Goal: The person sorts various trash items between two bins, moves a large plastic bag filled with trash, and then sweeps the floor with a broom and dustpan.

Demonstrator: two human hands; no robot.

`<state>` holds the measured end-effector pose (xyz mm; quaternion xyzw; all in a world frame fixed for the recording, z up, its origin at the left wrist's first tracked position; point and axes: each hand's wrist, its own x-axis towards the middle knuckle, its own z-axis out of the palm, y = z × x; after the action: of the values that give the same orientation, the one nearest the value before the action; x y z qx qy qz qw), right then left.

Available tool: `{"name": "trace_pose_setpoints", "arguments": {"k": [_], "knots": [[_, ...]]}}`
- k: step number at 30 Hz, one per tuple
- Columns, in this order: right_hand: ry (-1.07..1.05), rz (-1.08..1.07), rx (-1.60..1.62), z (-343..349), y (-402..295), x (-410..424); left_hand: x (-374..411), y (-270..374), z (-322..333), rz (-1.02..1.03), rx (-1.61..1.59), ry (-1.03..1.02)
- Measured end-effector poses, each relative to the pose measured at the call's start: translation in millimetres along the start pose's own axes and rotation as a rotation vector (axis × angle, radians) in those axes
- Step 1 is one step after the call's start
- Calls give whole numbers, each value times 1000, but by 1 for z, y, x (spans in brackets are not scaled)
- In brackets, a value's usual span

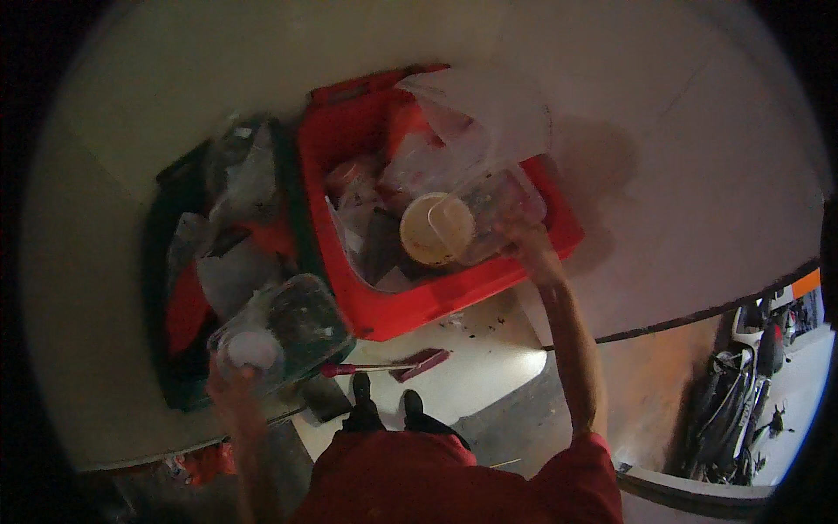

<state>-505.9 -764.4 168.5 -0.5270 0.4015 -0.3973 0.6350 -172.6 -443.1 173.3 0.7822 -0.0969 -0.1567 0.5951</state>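
Note:
My left hand grips a clear plastic container with a white round piece against it, over the near edge of a dark green bin full of plastic bags and refuse. My right hand, blurred, is at a clear plastic tray above the near right rim of a red bin; whether its fingers are closed on the tray is unclear. Beside that tray, a pale round tub lies among bags and other refuse. A translucent plastic bag hangs over the red bin's far right side.
Behind both bins rises a pale wall. A brush with a long handle lies between the bins and my feet, near scattered dark bits on the floor. Parked motorcycles stand at the far right. Red bags show at the lower left.

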Motion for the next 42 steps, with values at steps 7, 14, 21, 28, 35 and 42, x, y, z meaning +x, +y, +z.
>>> {"name": "trace_pose_setpoints", "arguments": {"k": [7,14,21,28,35,42], "knots": [[-148,78,-211,40,18,-34,-35,51,68,-34,-98,-533],[-442,555,-339,133,25,-75,-23,50,68,-31,10,-714],[-625,14,-368,178,21,-78,6,10,26,-78,-70,-849],[-926,361,9,206,24,-66,26,-19,-3,-141,-109,-849],[-553,-128,-735,176,38,-23,21,-15,-21,-52,-147,-670],[198,-292,-1184,35,84,99,12,-16,-35,35,591,-475]]}}
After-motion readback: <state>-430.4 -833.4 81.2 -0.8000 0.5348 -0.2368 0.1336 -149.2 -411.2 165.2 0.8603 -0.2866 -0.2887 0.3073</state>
